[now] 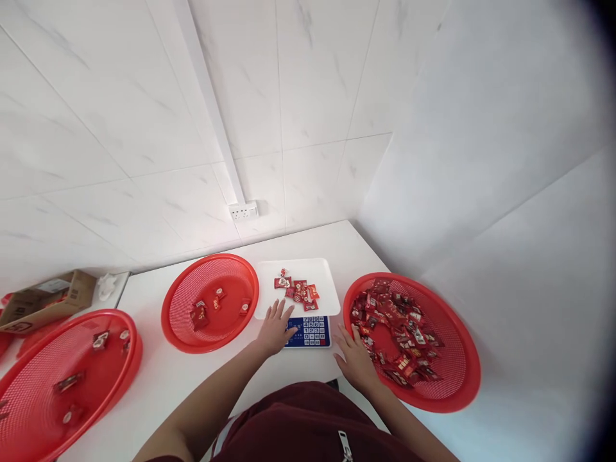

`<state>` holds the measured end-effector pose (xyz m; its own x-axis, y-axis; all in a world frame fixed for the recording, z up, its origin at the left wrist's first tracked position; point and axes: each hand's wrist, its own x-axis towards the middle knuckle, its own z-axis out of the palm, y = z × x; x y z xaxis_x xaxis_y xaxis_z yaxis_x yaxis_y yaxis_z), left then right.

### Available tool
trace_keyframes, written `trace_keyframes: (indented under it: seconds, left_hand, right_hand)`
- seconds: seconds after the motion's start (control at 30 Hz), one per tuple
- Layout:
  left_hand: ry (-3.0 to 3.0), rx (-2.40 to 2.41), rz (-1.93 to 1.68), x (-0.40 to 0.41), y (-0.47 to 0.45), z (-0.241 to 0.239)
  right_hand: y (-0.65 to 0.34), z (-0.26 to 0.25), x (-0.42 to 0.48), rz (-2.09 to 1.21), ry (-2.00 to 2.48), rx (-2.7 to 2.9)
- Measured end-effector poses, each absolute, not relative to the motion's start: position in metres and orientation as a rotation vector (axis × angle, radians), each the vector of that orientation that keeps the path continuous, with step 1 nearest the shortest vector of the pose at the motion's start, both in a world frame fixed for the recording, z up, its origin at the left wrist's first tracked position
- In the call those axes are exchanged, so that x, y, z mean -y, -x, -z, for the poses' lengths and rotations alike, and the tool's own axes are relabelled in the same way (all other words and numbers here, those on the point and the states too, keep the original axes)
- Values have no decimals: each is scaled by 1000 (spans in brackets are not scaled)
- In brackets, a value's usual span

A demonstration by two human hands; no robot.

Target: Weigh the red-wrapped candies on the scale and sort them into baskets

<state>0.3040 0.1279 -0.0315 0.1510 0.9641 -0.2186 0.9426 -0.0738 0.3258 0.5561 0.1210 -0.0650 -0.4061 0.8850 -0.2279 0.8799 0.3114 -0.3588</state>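
Observation:
My left hand (276, 328) is open, fingers spread, at the front left edge of a white scale tray (269, 301). Several red-wrapped candies (301, 291) lie in a loose group on that tray. Below the tray shows the blue keypad (315, 332) of the scale, partly covered by my left hand. My right hand (356, 359) is also open, its fingertips by the left rim of a red mesh basket (462, 385). Inside this basket is a large pile of red-wrapped candies (404, 327). Neither hand holds anything that I can see.
A second red basket (176, 330) with a few candies stands left of the scale. Farther left is another red basket (126, 385), also with some candies, and a cardboard box (72, 295) behind it. A power socket (244, 211) sits on the tiled wall.

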Motion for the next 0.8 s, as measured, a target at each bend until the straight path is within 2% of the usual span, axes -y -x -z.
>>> trace_keyframes:
  seconds: [0.27,0.5,0.8]
  left_hand:
    - [-1855,-2350,-128,-93,-247,29]
    - [-1624,-2232,-60,-79,-219,37]
    - [-1443,-2130,-107,-67,-189,19]
  right_hand:
    - [-557,67,-119,-602,1684,2534]
    - [-557,65,-119,-578,1668,2560]
    - [-556,68,-117,-586,1674,2527]
